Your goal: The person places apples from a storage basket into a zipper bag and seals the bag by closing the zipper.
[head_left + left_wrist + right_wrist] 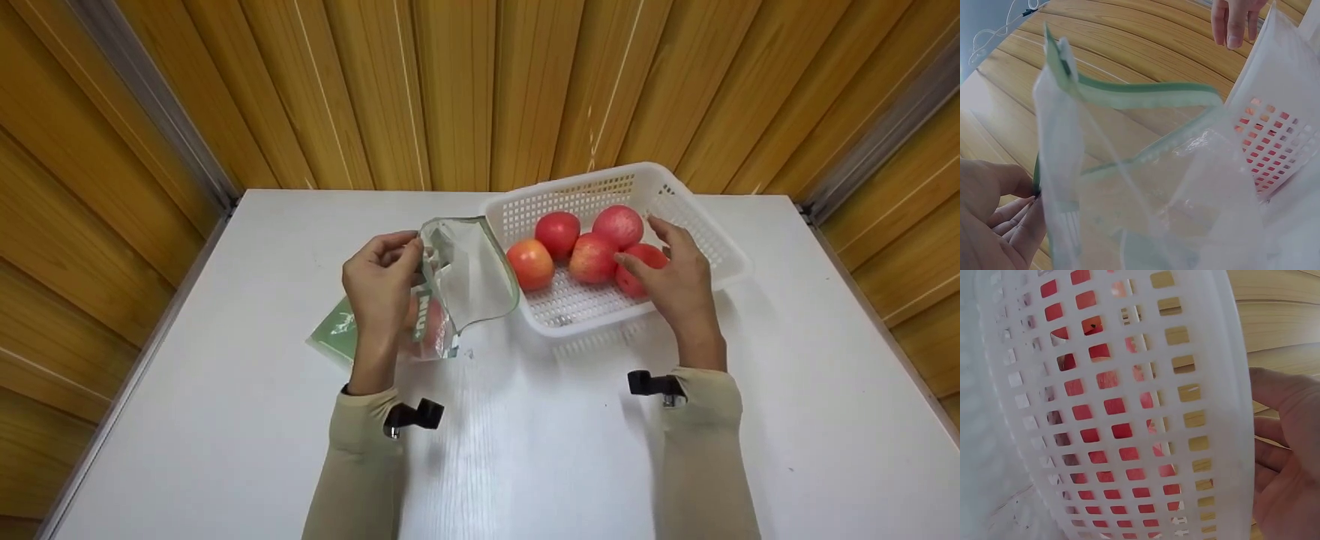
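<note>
My left hand (379,285) pinches the rim of a clear plastic zip bag (476,281) with green trim. The bag's mouth gapes toward the basket, and reddish round fruit shows through its lower part. In the left wrist view the bag's green-edged opening (1145,95) spreads wide beside the thumb. Over the right side of a white basket (551,330), my right hand (682,281) has thumb and fingers spread above a red apple (637,279). Several more apples (592,259) lie in the basket. From the right wrist, the perforated basket wall (1129,410) hides the fingertips.
The white table (525,442) runs up to a wood-patterned panel wall (457,97) behind the basket. Similar panels stand at both sides. A green part of the bag (335,330) lies on the table left of my left wrist.
</note>
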`<state>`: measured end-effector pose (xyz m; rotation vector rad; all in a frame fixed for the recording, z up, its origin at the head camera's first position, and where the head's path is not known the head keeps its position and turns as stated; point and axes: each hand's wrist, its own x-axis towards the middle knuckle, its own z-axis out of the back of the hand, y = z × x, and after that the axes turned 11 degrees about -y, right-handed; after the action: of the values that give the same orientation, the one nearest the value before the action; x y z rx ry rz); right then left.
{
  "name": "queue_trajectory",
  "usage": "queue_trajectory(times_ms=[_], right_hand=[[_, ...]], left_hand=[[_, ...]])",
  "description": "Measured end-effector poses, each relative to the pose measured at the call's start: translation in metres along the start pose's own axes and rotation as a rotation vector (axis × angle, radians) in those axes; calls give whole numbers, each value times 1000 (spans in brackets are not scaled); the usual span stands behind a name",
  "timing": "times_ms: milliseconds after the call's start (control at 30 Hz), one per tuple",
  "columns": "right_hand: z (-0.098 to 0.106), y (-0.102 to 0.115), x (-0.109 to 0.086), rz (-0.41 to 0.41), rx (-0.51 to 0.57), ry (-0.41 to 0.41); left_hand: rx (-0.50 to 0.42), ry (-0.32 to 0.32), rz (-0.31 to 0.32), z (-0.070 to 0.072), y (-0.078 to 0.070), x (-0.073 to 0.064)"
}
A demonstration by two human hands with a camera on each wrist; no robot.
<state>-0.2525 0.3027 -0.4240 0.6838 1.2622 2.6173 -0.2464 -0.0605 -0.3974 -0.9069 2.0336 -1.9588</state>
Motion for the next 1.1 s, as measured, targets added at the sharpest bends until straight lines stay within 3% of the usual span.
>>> queue_trajectory(times_ms=[200,433,1100], right_hand=[[4,-8,4,-74,-60,47],[4,-10,9,-12,-130,68],[2,-10,20,-76,-200,212]], left_hand=[[3,6,-8,0,0,0],[-1,7,-6,0,-1,0],[18,6,-6,0,2,0]])
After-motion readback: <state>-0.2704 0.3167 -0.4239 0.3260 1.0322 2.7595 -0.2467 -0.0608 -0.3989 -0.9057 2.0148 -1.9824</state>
